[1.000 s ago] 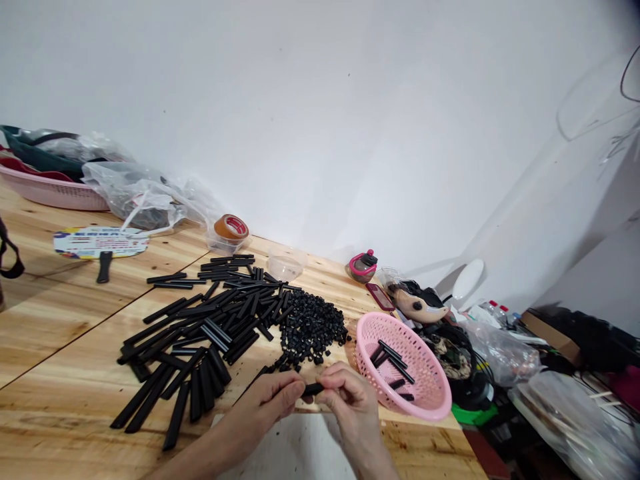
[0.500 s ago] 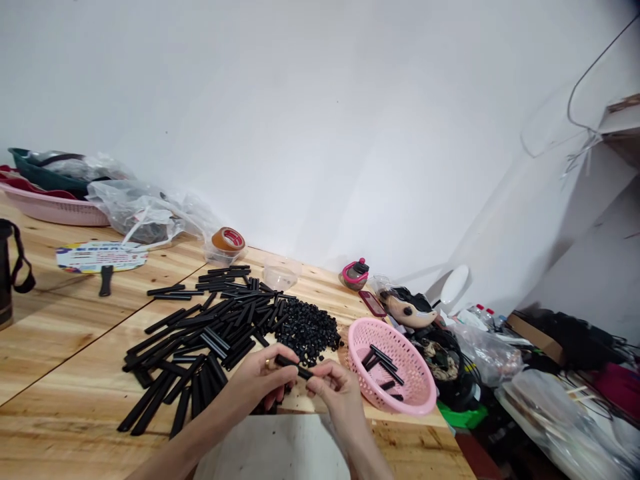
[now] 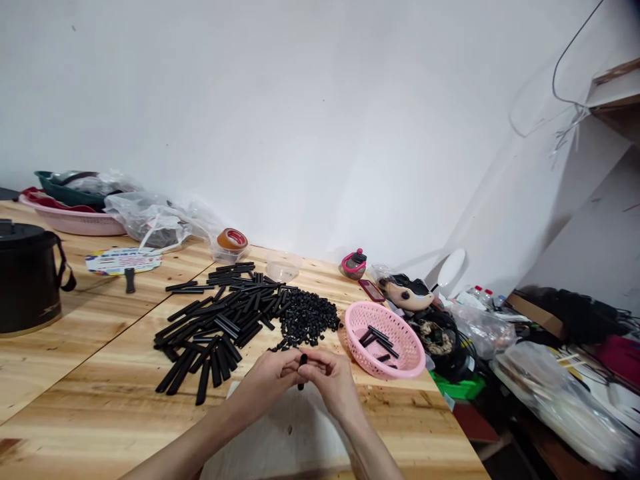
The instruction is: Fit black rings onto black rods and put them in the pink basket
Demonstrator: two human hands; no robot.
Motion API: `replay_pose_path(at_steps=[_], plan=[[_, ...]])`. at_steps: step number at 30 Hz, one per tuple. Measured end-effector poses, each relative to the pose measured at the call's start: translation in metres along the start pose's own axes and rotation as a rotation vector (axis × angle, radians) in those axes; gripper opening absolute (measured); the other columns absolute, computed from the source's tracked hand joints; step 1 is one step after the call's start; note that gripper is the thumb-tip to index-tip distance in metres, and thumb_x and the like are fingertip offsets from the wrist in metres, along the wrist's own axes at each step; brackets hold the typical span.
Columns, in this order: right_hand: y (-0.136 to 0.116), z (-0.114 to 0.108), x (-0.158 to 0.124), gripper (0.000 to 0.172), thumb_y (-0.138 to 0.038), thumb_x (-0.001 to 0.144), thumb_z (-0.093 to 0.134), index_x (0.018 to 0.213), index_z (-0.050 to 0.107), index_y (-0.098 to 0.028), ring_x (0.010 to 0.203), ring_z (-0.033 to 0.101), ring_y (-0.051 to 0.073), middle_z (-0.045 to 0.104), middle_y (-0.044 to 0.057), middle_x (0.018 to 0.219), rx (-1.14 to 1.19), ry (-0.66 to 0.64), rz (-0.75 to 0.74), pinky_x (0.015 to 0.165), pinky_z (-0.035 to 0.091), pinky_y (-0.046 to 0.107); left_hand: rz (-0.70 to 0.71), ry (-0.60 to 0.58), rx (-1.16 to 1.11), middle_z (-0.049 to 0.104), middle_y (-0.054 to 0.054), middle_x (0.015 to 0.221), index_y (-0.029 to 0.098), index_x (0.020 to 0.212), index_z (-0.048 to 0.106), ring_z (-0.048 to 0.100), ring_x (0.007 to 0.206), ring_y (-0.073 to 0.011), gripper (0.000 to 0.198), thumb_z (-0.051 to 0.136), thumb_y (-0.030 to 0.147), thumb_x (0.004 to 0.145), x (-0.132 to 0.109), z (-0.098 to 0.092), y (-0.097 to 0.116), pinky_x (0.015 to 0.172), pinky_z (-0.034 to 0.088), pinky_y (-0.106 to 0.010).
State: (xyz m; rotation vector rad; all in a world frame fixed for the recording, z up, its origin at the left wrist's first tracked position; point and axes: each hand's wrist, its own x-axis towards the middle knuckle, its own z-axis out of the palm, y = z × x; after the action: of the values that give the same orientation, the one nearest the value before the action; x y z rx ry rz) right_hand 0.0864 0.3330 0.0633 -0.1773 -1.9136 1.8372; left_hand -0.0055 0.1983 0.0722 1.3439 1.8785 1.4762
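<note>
My left hand [image 3: 273,380] and my right hand [image 3: 327,381] meet over the table's front edge, both shut on a short black plastic rod [image 3: 302,372] that stands nearly upright between them. Fingers hide its upper part. Beyond my left hand lies a loose pile of long black rods [image 3: 215,327], and next to it is a heap of small black pieces [image 3: 307,319]. A pink plastic basket [image 3: 384,340] to my right holds several black rods [image 3: 377,343].
A black lidded bucket [image 3: 25,279] stands at the table's left. Farther back are a paper fan [image 3: 123,261], a tape roll [image 3: 233,240], a clear bowl [image 3: 281,271], plastic bags, and another pink basket [image 3: 73,223]. Clutter crowds the right side, beyond the table's edge.
The short black rod has turned from lying across my fingers to nearly upright. My view has swung, shifting the table rightward and bringing the black bucket into full view.
</note>
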Motion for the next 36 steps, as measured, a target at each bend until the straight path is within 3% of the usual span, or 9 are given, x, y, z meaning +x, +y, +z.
replay_pose_path(at_steps=[5, 9, 12, 15, 21, 26, 31, 35, 36], plan=[[0.001, 0.000, -0.021, 0.032, -0.012, 0.075, 0.070, 0.102, 0.078, -0.026, 0.084, 0.068, 0.022, 0.076, 0.005, 0.093, -0.272, 0.062, -0.261, 0.078, 0.055, 0.033, 0.092, 0.055, 0.328, 0.067, 0.002, 0.076, 0.022, 0.092, 0.065, 0.058, 0.071, -0.0158, 0.019, 0.049, 0.015, 0.085, -0.013, 0.005, 0.007, 0.065, 0.037, -0.022], [0.017, -0.002, -0.031, 0.043, -0.002, 0.072, 0.061, 0.103, 0.077, -0.027, 0.081, 0.071, 0.021, 0.077, 0.003, 0.091, -0.333, 0.020, -0.196, 0.074, 0.055, 0.030, 0.105, 0.010, 0.364, 0.073, -0.002, 0.097, 0.024, 0.103, 0.067, 0.064, 0.089, -0.0192, 0.035, 0.046, 0.008, 0.081, -0.021, 0.013, -0.007, 0.077, 0.041, -0.023], [0.018, -0.002, -0.028, 0.043, -0.002, 0.071, 0.059, 0.103, 0.077, -0.026, 0.073, 0.070, 0.019, 0.076, 0.002, 0.083, -0.306, -0.055, -0.157, 0.068, 0.055, 0.027, 0.053, -0.006, 0.414, 0.072, 0.000, 0.086, 0.024, 0.102, 0.068, 0.063, 0.079, -0.0183, 0.033, 0.047, 0.010, 0.080, -0.018, 0.013, -0.012, 0.069, 0.039, -0.023], [0.005, -0.003, -0.022, 0.038, -0.004, 0.076, 0.058, 0.102, 0.077, -0.025, 0.070, 0.066, 0.017, 0.074, 0.000, 0.079, -0.336, -0.093, -0.189, 0.066, 0.051, 0.025, 0.000, 0.014, 0.469, 0.067, 0.002, 0.071, 0.023, 0.092, 0.070, 0.059, 0.068, -0.0178, 0.019, 0.053, 0.020, 0.082, -0.011, 0.008, -0.004, 0.060, 0.033, -0.023], [-0.024, -0.009, -0.012, 0.023, -0.018, 0.082, 0.063, 0.098, 0.079, -0.024, 0.073, 0.067, 0.020, 0.075, 0.001, 0.078, -0.369, -0.063, -0.198, 0.068, 0.049, 0.027, -0.076, 0.001, 0.431, 0.067, 0.004, 0.070, 0.024, 0.087, 0.070, 0.058, 0.069, -0.0171, 0.015, 0.063, 0.033, 0.079, 0.003, 0.001, 0.028, 0.059, 0.030, -0.022], [-0.014, -0.008, -0.023, 0.021, -0.018, 0.082, 0.063, 0.096, 0.078, -0.024, 0.073, 0.065, 0.019, 0.075, 0.002, 0.080, -0.446, 0.009, -0.269, 0.069, 0.048, 0.027, 0.026, 0.108, 0.472, 0.067, 0.000, 0.076, 0.022, 0.081, 0.065, 0.057, 0.073, -0.0184, 0.009, 0.056, 0.024, 0.082, -0.007, 0.016, 0.016, 0.065, 0.034, -0.024], [0.012, -0.004, -0.033, 0.023, -0.013, 0.080, 0.060, 0.088, 0.078, -0.024, 0.072, 0.065, 0.018, 0.074, 0.001, 0.079, -0.382, -0.017, -0.190, 0.067, 0.046, 0.025, -0.039, 0.118, 0.381, 0.060, 0.000, 0.071, 0.020, 0.069, 0.055, 0.054, 0.072, -0.0179, 0.010, 0.051, 0.017, 0.078, -0.021, 0.029, -0.010, 0.065, 0.033, -0.025], [0.017, -0.006, -0.022, 0.005, -0.025, 0.071, 0.074, 0.072, 0.076, -0.020, 0.063, 0.060, 0.016, 0.071, 0.000, 0.067, -0.122, -0.023, 0.014, 0.060, 0.045, 0.024, -0.138, 0.061, 0.263, 0.048, 0.004, 0.058, 0.020, 0.061, 0.048, 0.045, 0.060, -0.0144, 0.022, 0.063, 0.030, 0.072, -0.007, 0.022, -0.011, 0.056, 0.026, -0.024], [0.016, -0.007, -0.018, 0.013, -0.030, 0.070, 0.076, 0.067, 0.074, -0.018, 0.058, 0.058, 0.015, 0.068, 0.000, 0.062, -0.072, -0.022, 0.066, 0.055, 0.043, 0.023, -0.160, 0.032, 0.234, 0.047, 0.005, 0.055, 0.020, 0.060, 0.047, 0.044, 0.057, -0.0136, 0.026, 0.067, 0.034, 0.070, -0.002, 0.019, -0.010, 0.053, 0.025, -0.023]])
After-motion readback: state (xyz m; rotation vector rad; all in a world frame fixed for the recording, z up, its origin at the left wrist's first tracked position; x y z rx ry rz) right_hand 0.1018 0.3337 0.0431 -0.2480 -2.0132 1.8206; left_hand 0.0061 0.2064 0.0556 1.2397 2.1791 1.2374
